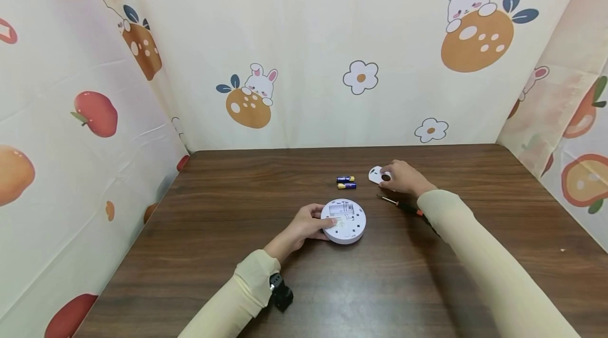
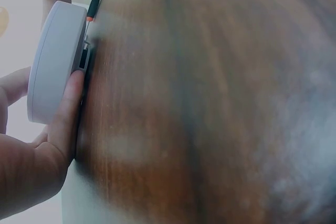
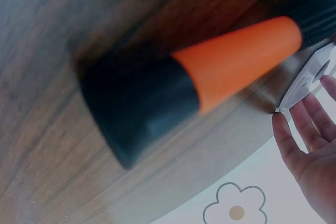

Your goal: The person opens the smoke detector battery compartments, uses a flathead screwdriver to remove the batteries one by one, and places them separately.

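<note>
My left hand (image 1: 304, 226) grips a round white device (image 1: 345, 231) by its left side, thumb on the upper face and fingers round the rim. An uncovered battery compartment (image 1: 343, 210) shows in that face. In the left wrist view the device (image 2: 55, 61) appears edge-on. Farther back, my right hand (image 1: 404, 177) pinches the right side of a small white cover (image 1: 374, 177) with a dark round spot on it. The right wrist view shows the cover (image 3: 307, 80) between thumb and fingers, partly cut off by the frame.
Two blue and gold batteries (image 1: 346, 186) lie side by side, left of the cover. A screwdriver (image 1: 406, 207) with a black and orange handle lies under the right forearm. Printed cloth (image 1: 309, 111) hangs behind the wooden table (image 1: 228, 190) and along its sides.
</note>
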Motion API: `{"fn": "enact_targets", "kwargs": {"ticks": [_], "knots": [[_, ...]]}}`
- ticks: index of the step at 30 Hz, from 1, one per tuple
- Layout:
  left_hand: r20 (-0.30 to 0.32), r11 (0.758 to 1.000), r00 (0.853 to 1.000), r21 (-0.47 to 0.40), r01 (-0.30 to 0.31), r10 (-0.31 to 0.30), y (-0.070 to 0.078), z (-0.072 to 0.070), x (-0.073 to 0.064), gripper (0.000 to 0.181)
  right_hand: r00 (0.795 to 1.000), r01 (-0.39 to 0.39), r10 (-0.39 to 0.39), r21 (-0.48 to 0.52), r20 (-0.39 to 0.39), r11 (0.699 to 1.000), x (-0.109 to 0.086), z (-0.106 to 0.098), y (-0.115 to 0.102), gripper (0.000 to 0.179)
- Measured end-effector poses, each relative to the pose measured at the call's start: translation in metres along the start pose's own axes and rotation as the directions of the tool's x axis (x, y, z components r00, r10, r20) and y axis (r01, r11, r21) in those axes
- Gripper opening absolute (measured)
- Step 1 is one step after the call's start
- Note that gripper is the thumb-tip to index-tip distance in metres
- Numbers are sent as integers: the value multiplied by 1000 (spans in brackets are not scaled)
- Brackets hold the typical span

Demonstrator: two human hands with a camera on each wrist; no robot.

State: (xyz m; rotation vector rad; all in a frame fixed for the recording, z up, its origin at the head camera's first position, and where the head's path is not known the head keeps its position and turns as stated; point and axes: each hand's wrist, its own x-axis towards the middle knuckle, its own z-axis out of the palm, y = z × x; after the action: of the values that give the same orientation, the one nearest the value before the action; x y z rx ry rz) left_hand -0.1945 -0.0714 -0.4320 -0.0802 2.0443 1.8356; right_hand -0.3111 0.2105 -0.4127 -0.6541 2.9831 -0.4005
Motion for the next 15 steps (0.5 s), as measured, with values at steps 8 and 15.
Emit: {"fn": "enact_targets", "kwargs": {"ticks": [8, 15], "knots": [[-8, 1000, 1000, 8, 2, -2, 1, 1, -2, 51, 999, -19, 18, -11, -48, 1000, -1, 1, 3, 42], [-24, 999, 1000, 34, -16, 16, 1, 3, -4, 50, 993, 49, -43, 48, -108, 998, -9, -7, -17, 40]]}}
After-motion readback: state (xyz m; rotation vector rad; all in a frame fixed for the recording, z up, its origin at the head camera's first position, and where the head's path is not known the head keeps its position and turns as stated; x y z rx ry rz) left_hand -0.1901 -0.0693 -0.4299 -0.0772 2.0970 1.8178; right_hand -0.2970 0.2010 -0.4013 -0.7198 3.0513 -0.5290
